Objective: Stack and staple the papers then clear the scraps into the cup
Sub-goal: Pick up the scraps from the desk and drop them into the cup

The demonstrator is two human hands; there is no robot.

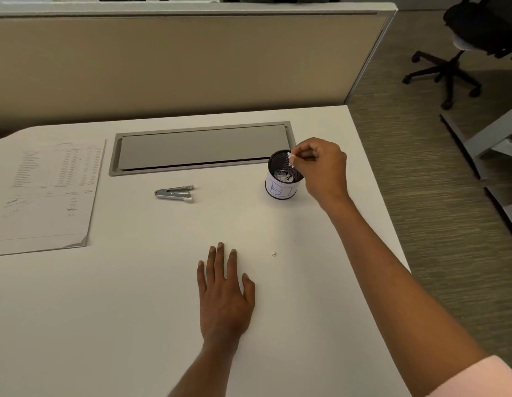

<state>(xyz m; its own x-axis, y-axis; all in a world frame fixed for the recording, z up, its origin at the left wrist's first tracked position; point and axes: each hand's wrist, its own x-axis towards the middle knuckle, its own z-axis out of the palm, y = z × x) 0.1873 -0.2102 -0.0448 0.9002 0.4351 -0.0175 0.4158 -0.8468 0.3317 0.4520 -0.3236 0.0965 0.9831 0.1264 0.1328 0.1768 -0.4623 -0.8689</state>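
Resting flat with fingers spread, the left hand (224, 293) lies empty on the white worktop (134, 310). Farther right, the right hand (320, 170) pinches a white scrap (292, 159) over the mesh cup (283, 176). The stapler (174, 192) sits left of the cup, and the stacked papers (45, 190) lie at far left.

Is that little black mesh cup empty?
No. The cup stands upright with white paper scraps visible inside.
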